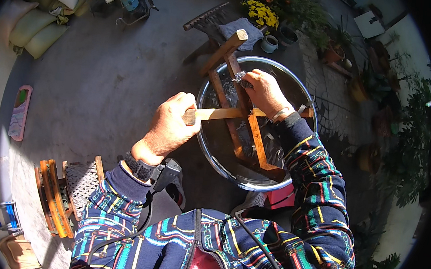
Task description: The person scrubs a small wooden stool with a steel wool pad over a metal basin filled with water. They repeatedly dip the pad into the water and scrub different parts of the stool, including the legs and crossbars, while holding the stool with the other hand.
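A wooden frame, like part of a stool (257, 138), rests tilted in a large round metal basin (213, 164) that holds water. My left hand (174, 121) grips the pale end of one of its bars at the basin's left rim. My right hand (267, 91) holds a metal scouring pad (242, 79) against a dark wooden bar above the basin. One thick leg of the frame points up past the far rim. The underside of the frame is partly hidden in the basin.
Beyond the basin stand a low woven-top stool (206, 16) with a grey cloth (243, 31) and a small pot (269, 44). Potted yellow flowers (262, 13) are at the back. A folding woven chair (80, 184) stands lower left; filled sacks (36, 30) and a motor vehicle (129, 2) are upper left.
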{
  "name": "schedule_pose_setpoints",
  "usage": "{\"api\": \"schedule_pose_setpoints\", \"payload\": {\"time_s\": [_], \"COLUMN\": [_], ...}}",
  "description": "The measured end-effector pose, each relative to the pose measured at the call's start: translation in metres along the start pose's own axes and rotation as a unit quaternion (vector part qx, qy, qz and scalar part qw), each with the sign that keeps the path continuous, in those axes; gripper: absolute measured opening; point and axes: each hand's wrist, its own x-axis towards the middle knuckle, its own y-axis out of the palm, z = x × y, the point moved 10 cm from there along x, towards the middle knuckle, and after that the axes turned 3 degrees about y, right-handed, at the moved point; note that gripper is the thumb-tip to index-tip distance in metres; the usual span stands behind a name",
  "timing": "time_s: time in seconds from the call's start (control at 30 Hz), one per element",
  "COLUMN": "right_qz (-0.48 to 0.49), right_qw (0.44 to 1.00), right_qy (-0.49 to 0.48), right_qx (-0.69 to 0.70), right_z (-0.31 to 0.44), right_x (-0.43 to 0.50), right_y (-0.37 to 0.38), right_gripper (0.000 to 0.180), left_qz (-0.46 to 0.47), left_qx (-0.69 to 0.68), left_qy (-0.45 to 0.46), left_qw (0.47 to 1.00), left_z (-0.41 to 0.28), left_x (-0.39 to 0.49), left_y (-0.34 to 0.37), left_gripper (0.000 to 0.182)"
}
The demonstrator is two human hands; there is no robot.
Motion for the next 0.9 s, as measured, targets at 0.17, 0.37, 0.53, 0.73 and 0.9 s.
{"api": "schedule_pose_setpoints", "payload": {"time_s": [0.17,0.37,0.53,0.73,0.9], "right_qz": [-0.041,-0.058,0.024,-0.064,-0.01], "right_qw": [0.997,0.998,1.0,0.996,0.999], "right_qy": [-0.004,-0.01,0.014,-0.034,-0.044], "right_qx": [-0.064,-0.034,0.007,0.042,0.013], "right_z": [0.005,0.002,-0.002,0.005,0.014], "right_x": [0.025,0.035,-0.007,0.047,-0.008], "right_y": [-0.006,-0.008,-0.009,-0.022,-0.016], "right_gripper": [0.014,0.018,0.029,0.025,0.031], "left_qz": [0.015,0.029,0.036,0.043,0.058], "left_qx": [-0.026,-0.006,-0.025,-0.004,0.002], "left_qy": [0.02,0.027,0.031,0.038,0.022], "left_qw": [0.999,0.999,0.999,0.998,0.998], "left_z": [-0.008,-0.011,-0.017,-0.023,-0.02], "left_x": [0.002,0.001,0.0,0.0,-0.001], "left_y": [0.004,0.007,0.007,0.007,0.009], "left_gripper": [0.023,0.023,0.021,0.02,0.024]}}
